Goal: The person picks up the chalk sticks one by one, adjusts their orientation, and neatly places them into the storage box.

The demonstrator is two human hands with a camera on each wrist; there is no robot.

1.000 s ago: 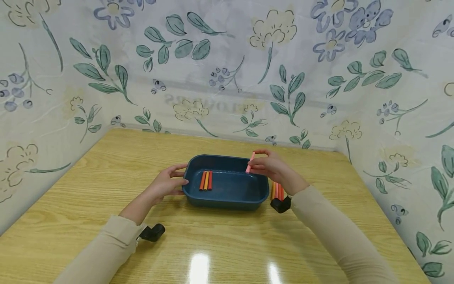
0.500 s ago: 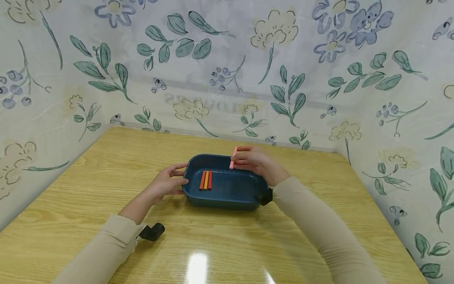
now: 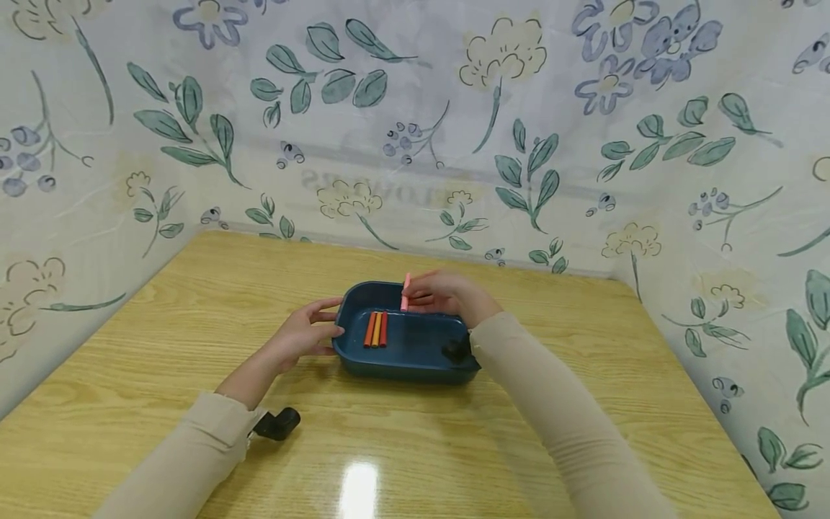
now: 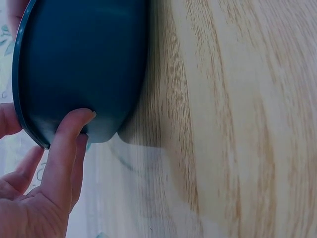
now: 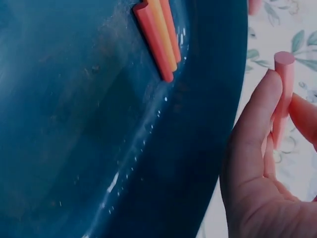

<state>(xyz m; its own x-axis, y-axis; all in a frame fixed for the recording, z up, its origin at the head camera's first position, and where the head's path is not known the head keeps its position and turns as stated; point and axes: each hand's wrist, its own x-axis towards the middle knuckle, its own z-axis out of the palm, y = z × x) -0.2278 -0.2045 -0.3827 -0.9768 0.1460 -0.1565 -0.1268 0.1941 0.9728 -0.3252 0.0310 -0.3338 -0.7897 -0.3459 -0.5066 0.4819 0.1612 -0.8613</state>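
Observation:
A dark blue rectangular dish [image 3: 415, 367] with rounded corners sits on the table. My left hand [image 3: 305, 333] grips its left end in the head view, thumb at the rim and fingers along the outside wall. In the left wrist view, fingertips [image 4: 81, 116] press the dish's outer wall. My right hand [image 3: 447, 292] pinches a slim, round pink stick [image 3: 405, 292], like chalk or a crayon, above the dish's far rim. Inside, toward the left end, three similar sticks [image 3: 375, 329] lie side by side, red-orange, yellow and red. The right sleeve covers the dish's right end.
The wooden table [image 3: 363, 440] extends around the dish. A floral cloth [image 3: 415, 144] hangs behind it and at both sides. Black wrist devices [image 3: 277, 424] project from the sleeves; the right one hangs over the dish.
My right hand has moved left along the dish's far rim, carrying the pink stick. Several sticks lying right of the dish are now hidden by the sleeve. The left hand stays put.

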